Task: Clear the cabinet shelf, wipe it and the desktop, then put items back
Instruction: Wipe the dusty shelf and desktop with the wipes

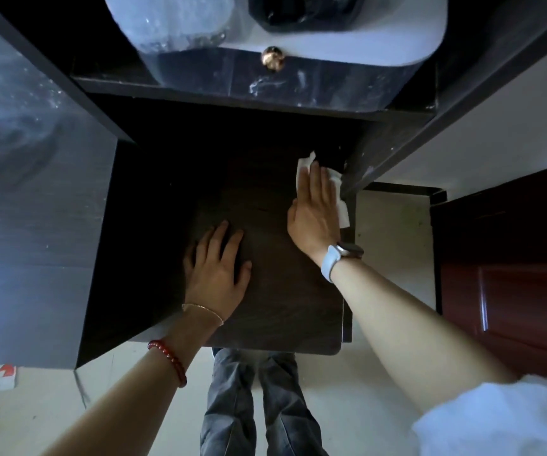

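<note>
Head view: right hand (315, 205) flat, fingers straight and together, pressing a white paper towel (338, 192) onto the dark wood bench (275, 291), at its far right edge, hard against the cabinet side panel (381, 149). Left hand (216, 268) spread flat on the bench, nearer the person, bracing, holding nothing. Towel's long axis runs roughly front to back along that edge; unwiped surface lies to its left, so the next stroke likely sweeps left toward the left hand, which may need to lift. Above, shelf (249, 87) with a brass-knobbed drawer front (273, 59); plastic-wrapped items (180, 24) sit on top, contents unclear.
</note>
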`<state>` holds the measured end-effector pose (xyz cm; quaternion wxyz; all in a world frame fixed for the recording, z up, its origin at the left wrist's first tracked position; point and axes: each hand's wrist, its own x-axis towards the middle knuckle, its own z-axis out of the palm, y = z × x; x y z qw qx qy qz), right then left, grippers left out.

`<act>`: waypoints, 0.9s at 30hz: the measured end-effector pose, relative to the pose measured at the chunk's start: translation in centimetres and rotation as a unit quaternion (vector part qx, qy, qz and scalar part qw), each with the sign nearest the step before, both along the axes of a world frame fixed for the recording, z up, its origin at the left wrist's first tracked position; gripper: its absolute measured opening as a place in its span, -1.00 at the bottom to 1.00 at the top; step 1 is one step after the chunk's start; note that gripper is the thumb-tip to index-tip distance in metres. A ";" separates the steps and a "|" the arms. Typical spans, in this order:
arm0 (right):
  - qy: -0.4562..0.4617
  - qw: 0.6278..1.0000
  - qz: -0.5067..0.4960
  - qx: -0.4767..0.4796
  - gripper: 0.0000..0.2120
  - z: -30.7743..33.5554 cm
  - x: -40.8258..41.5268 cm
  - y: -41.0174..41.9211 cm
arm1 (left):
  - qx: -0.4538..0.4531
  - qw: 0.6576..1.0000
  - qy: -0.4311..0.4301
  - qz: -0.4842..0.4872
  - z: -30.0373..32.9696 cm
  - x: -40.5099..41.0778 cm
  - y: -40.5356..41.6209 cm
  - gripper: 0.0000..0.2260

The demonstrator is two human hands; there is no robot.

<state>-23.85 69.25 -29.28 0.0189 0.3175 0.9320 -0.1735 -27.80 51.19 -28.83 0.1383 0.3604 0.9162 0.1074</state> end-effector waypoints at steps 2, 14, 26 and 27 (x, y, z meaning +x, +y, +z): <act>0.024 0.999 -0.002 0.042 -0.47 0.3 -0.1 -0.5 | 0.007 1.000 0.003 -0.008 -0.4 -0.3 -0.3 -0.52; -0.071 0.975 0.206 -0.040 -0.52 1.2 -4.5 3.0 | 0.050 0.998 0.020 0.019 -1.4 -0.3 -0.2 -0.52; -0.063 0.995 0.051 0.051 -0.49 0.6 -7.3 5.2 | 0.045 0.998 0.051 -0.015 -1.9 -1.0 -1.1 -0.51; -0.073 0.996 0.012 0.055 -0.48 0.7 -6.8 5.1 | 0.043 0.998 0.049 -0.017 -1.8 -1.0 -1.2 -0.51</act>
